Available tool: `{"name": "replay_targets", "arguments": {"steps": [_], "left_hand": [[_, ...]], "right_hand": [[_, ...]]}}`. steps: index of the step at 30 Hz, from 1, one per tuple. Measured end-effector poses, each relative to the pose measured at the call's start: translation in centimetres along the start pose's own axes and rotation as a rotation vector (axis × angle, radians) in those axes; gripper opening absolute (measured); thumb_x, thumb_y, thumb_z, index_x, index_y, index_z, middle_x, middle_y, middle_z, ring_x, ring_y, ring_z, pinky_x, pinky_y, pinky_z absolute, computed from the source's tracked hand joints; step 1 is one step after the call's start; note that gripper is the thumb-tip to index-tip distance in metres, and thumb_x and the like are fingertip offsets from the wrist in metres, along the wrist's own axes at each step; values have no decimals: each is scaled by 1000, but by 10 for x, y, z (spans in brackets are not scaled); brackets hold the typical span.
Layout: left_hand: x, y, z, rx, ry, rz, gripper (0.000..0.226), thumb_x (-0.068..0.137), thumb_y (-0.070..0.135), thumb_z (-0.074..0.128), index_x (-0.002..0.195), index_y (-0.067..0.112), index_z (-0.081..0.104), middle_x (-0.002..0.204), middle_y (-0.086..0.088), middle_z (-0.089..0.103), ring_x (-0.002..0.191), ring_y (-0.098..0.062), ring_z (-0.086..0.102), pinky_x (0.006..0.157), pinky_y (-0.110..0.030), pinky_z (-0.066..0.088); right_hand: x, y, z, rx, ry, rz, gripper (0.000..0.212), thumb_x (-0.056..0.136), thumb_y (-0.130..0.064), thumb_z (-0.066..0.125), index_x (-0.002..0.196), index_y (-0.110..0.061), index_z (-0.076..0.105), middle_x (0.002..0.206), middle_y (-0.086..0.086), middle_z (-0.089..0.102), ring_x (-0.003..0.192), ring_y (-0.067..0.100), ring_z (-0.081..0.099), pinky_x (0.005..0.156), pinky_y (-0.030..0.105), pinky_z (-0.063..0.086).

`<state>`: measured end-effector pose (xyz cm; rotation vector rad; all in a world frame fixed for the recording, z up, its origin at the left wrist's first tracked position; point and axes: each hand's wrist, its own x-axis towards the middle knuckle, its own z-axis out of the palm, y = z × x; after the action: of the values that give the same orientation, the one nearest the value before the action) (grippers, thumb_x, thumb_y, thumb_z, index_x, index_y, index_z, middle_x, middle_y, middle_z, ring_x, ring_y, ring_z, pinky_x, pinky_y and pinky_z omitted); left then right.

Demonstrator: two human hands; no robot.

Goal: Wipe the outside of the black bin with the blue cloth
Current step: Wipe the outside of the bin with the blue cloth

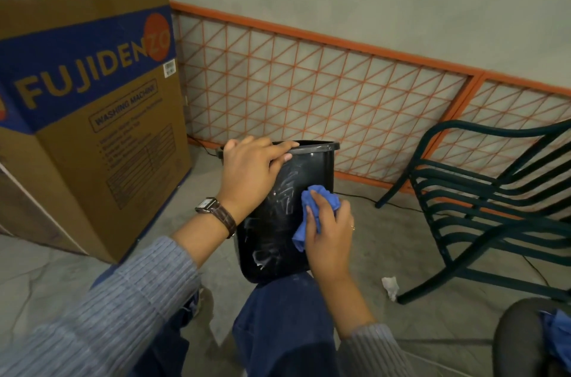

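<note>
The right hand point(330, 233), just right of the frame's centre, has its fingers curled around a bunched blue cloth point(323, 199) and presses it flat against the side of the black bin point(268, 234). White smears streak the bin's glossy wall beside the cloth. Above and to the left, the left hand point(251, 166) grips the bin's rim, fingers hooked over the edge and thumb on the outside; a brown-strapped watch point(214, 210) sits on that wrist. The bin stands in the middle of the frame, leaning slightly, its base against the person's knee point(284, 311) in dark blue trousers.

A large cardboard box point(92, 129) printed for a washing machine fills the left side. Behind the bin, an orange grille point(309, 89) leans along the grey wall. A dark green chair point(494, 200) stands at the right, with a crumpled white scrap point(390, 286) on the floor near its leg.
</note>
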<state>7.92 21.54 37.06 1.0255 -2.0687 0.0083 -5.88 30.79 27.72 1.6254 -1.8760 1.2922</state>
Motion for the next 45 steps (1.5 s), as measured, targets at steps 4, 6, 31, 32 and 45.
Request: {"name": "replay_targets", "arguments": {"steps": [4, 6, 31, 32, 45], "left_hand": [[1, -2, -1, -16, -13, 7, 26, 89, 38, 51, 112, 37, 64, 70, 9, 59, 77, -18, 55, 72, -31, 27], [2, -1, -1, -5, -21, 9, 25, 90, 38, 52, 112, 36, 64, 71, 9, 60, 78, -19, 55, 73, -31, 26], [4, 1, -4, -21, -58, -2, 26, 90, 36, 52, 113, 33, 64, 75, 7, 62, 79, -20, 56, 73, -34, 31], [4, 2, -3, -19, -56, -3, 25, 90, 35, 53, 113, 32, 65, 74, 7, 62, 78, -20, 56, 72, -33, 31], [2, 4, -8, -59, -120, -36, 27, 93, 30, 48, 116, 37, 58, 102, 14, 65, 93, -9, 52, 78, -26, 17]], "right_hand": [[-11, 10, -4, -55, -117, -206, 32, 89, -22, 52, 121, -17, 51, 105, 14, 55, 84, 29, 53, 72, 40, 48], [-9, 19, -9, -105, -133, -229, 29, 90, -26, 53, 119, -19, 53, 108, 13, 59, 87, 27, 47, 74, 39, 47], [10, 7, -2, 22, -37, 45, 27, 91, -25, 53, 117, -17, 52, 118, 10, 48, 101, 18, 37, 83, 35, 47], [20, -1, 0, 68, 20, 161, 27, 91, -21, 58, 116, -13, 56, 116, 12, 51, 100, 15, 36, 83, 36, 47], [59, -23, 0, 150, 109, 287, 23, 91, -17, 60, 111, -6, 59, 109, 14, 51, 101, 17, 39, 85, 32, 42]]}}
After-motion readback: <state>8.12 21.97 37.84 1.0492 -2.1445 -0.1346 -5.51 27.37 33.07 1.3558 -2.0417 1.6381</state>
